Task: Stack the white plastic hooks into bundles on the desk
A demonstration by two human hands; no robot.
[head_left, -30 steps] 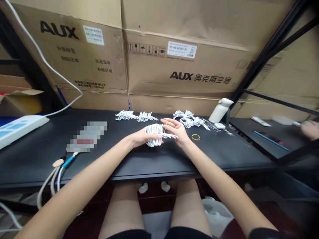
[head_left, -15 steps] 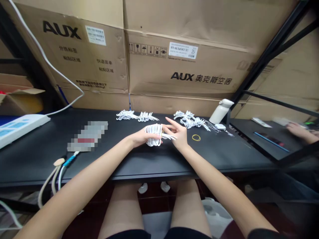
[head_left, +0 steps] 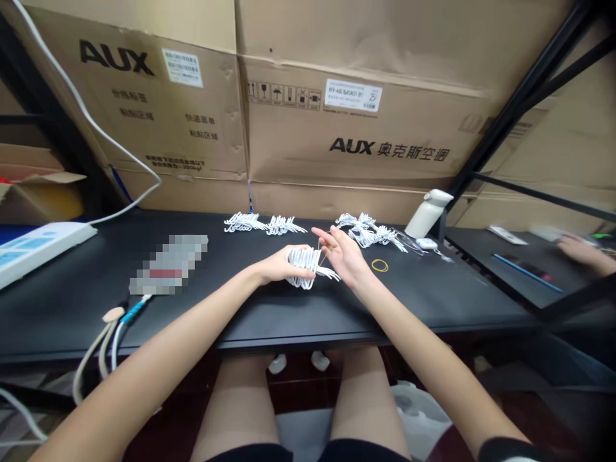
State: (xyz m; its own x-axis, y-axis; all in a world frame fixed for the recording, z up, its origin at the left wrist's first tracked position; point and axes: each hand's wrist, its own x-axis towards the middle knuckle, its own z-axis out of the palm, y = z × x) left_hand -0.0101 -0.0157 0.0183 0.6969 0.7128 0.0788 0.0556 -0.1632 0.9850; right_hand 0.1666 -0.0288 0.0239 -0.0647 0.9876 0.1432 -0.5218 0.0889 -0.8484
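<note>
My left hand (head_left: 278, 265) is closed round a bundle of white hooks (head_left: 304, 267), its thumb across the front. The thin straight ends of the bundle point right. Just right of it, my right hand (head_left: 344, 255) pulls a stretched rubber band (head_left: 323, 253) with its fingers, the band running back to the bundle. Farther back on the black table lie more bundles of white hooks (head_left: 244, 222), with another bundle (head_left: 285, 224) beside them and a looser pile (head_left: 369, 231) to the right. A yellow rubber band (head_left: 380, 265) rests right of my right hand.
A white bottle (head_left: 428, 214) stands tilted at the back right, near a small white case (head_left: 426, 244). At left are a power strip (head_left: 43, 247) and a pixelated object (head_left: 168, 264) with a cable. Large cartons (head_left: 289, 147) back the table. A co-worker's hand (head_left: 580, 250) shows far right.
My right hand has drawn up and away from the bundle's straight ends, stretching the rubber band. The bundle in my left hand has shifted slightly right.
</note>
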